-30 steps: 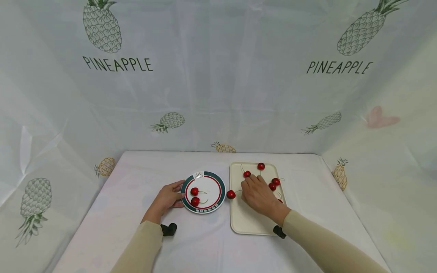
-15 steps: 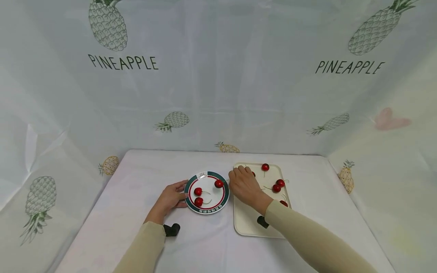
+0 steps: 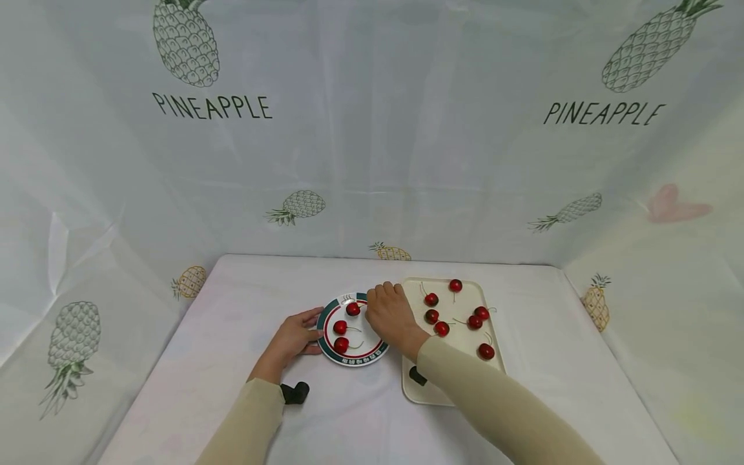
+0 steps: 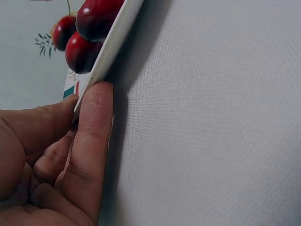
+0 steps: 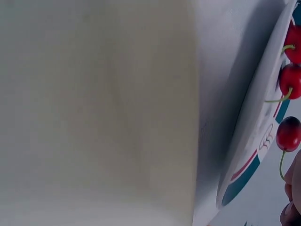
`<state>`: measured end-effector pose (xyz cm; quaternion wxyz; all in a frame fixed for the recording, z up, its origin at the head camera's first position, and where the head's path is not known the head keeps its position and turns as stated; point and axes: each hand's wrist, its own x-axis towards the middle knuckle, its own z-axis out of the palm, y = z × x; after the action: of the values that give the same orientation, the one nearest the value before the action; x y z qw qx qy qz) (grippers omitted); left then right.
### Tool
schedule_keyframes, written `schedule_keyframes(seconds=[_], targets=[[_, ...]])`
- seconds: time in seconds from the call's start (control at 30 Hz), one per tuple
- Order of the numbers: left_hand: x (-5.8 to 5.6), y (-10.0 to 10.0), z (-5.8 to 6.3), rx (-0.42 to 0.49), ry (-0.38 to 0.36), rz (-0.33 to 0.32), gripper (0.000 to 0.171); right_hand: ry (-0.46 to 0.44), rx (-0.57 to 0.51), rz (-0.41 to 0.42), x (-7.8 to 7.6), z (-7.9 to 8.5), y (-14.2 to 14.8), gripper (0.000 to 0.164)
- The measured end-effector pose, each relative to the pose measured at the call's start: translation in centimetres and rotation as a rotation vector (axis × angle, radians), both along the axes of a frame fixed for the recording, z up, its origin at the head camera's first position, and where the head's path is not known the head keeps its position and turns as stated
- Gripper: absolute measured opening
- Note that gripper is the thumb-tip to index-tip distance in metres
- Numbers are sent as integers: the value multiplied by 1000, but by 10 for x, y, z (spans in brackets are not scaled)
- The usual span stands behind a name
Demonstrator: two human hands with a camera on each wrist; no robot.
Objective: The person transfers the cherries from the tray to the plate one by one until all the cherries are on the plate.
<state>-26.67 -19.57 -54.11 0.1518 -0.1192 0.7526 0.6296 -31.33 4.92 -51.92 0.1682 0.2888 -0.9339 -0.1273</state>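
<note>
My left hand pinches the left rim of a round white plate with a green band and red ring. The left wrist view has the thumb on the upper side and a finger beneath the rim. Two red cherries with stems lie on the plate. Over its far part, my right hand pinches a third cherry by its stem. In the right wrist view that cherry hangs from the fingertips, apart from the other two. Most of the right hand is out of that view.
A cream rectangular tray lies right of the plate, partly under the right forearm. Several stemmed cherries are spread over it. The white-covered table meets hanging pineapple-print cloth at the back and sides.
My right hand has moved left from the tray to over the plate, carrying a cherry by its stem. More cherries on the tray are uncovered. The left hand stays at the plate rim.
</note>
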Motion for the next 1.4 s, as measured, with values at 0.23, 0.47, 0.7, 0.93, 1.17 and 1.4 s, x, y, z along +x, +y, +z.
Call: schedule_keyframes(seconds=[0.23, 0.47, 0.7, 0.93, 1.17, 1.4], targets=[[1, 0, 1, 21, 11, -4, 62, -9, 15, 4, 1, -9, -13, 20], [1, 0, 0, 19, 17, 0, 62, -23, -1, -5, 5, -14, -18, 21], [0, 1, -1, 27, 23, -2, 62, -28, 28, -18, 7, -14, -19, 22], [0, 1, -2, 22, 18, 7, 62, -72, 9, -16, 10, -16, -17, 30], [0, 2, -1, -11, 10, 10, 63, -68, -33, -2, 19, -6, -6, 30], [1, 3, -1, -12, 4, 15, 63, -47, -52, -36, 29, 3, 15, 32]])
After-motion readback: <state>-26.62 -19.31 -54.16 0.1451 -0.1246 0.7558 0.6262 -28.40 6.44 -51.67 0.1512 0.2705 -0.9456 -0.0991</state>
